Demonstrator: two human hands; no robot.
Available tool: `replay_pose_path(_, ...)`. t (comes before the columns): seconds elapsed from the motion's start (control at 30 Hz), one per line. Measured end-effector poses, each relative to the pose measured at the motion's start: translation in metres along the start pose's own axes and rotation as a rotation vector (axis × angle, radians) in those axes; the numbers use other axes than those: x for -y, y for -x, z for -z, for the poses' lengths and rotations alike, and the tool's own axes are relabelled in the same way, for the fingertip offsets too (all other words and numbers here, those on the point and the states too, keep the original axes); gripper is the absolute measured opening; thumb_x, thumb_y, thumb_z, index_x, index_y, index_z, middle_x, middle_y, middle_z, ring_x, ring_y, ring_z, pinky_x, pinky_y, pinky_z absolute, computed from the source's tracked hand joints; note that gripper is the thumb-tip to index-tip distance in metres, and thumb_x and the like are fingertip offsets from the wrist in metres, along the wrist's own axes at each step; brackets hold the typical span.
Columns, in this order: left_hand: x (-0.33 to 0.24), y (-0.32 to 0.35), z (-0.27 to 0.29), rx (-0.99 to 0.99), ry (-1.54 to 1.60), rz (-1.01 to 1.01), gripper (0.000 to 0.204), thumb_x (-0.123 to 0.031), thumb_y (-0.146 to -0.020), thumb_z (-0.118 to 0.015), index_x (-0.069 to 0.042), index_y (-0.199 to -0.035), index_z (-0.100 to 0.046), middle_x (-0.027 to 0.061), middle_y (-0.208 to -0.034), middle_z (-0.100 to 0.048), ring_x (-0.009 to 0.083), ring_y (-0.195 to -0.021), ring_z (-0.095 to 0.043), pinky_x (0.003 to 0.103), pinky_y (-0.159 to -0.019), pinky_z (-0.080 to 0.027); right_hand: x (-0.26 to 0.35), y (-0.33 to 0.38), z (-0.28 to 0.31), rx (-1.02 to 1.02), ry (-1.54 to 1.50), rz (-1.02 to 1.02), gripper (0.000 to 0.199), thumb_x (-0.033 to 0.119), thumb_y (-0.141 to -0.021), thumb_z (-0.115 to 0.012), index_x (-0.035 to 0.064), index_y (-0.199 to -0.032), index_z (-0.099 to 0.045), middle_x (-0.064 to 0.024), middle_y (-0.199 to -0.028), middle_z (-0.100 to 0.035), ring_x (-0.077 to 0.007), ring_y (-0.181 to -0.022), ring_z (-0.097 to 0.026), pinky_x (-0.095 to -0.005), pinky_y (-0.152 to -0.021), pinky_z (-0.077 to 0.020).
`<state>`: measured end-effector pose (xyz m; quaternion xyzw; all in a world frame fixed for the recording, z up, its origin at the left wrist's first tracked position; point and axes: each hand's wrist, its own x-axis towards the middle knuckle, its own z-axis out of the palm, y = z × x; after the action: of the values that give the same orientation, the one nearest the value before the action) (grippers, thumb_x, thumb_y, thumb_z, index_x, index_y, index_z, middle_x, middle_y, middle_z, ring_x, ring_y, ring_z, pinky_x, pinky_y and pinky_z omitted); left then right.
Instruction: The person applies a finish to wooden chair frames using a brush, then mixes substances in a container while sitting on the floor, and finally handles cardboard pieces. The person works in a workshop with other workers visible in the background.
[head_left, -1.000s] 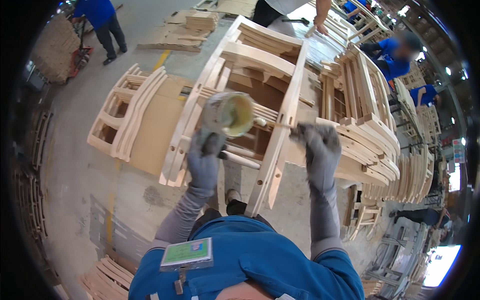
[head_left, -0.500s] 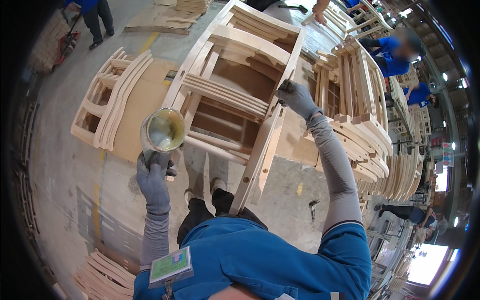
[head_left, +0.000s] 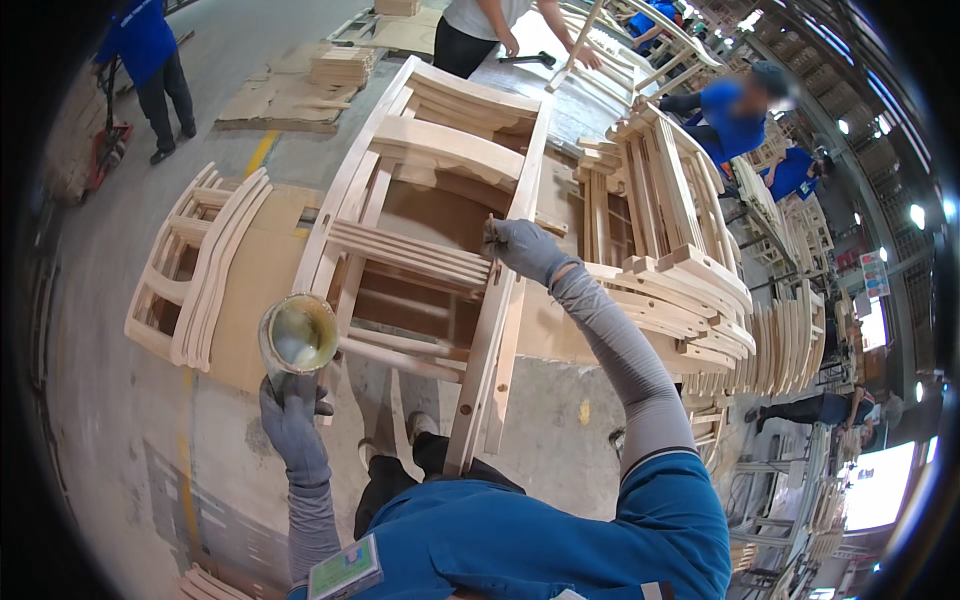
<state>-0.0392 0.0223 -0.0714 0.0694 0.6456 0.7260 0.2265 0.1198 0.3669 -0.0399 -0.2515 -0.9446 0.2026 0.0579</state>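
Since the earlier frame the gloved right hand (head_left: 525, 248) had slid farther up the unfinished wooden chair frame's (head_left: 440, 240) right rail and pinched it, while the left hand (head_left: 290, 415), wrapped around the open glue tin (head_left: 298, 335), needed keeping level at near left.

1. Stack of unfinished wooden chair frames (head_left: 680, 270), right.
2. Curved wooden chair parts (head_left: 200, 265) lying on cardboard, left.
3. Red pallet jack (head_left: 105, 150), far left.
4. Hammer (head_left: 525, 58) on the far worktop (head_left: 590, 110).
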Motion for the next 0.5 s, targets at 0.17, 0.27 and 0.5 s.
replay_pose_path(0.17, -0.003, 0.0, 0.006, 0.0, -0.001, -0.01, 0.034, -0.012, -0.086, -0.042, 0.006, -0.115, -0.039, 0.0124, -0.086, -0.055, 0.0159, -0.063, -0.058, 0.024, -0.048, -0.048, 0.02, 0.001, -0.003, 0.087, 0.132, 0.015, 0.017, 0.023, -0.079, -0.058, 0.0074, -0.086, -0.055, -0.0156, -0.074, -0.06, -0.0355, -0.074, -0.058, -0.0421, -0.064, -0.0456)
replay_pose_path(0.27, -0.007, 0.001, 0.007, 0.003, 0.019, -0.018, 0.033, -0.013, -0.086, -0.043, 0.005, -0.114, -0.04, 0.0123, -0.086, -0.055, 0.0156, -0.063, -0.058, 0.024, -0.048, -0.048, 0.019, 0.0, -0.002, 0.04, 0.114, -0.071, 0.02, 0.024, -0.077, -0.058, 0.0075, -0.089, -0.056, -0.0161, -0.081, -0.062, -0.0355, -0.08, -0.059, -0.0436, -0.068, -0.0464)
replay_pose_path(0.5, -0.014, -0.012, 0.047, -0.052, 0.082, 0.007, 0.03, -0.011, -0.086, -0.045, 0.004, -0.112, -0.042, 0.0109, -0.085, -0.055, 0.015, -0.065, -0.057, 0.023, -0.048, -0.047, 0.031, -0.007, -0.017, 0.043, 0.168, -0.137, 0.023, 0.026, -0.079, -0.057, 0.0072, -0.092, -0.055, -0.0169, -0.081, -0.061, -0.0367, -0.08, -0.058, -0.0439, -0.069, -0.0459)
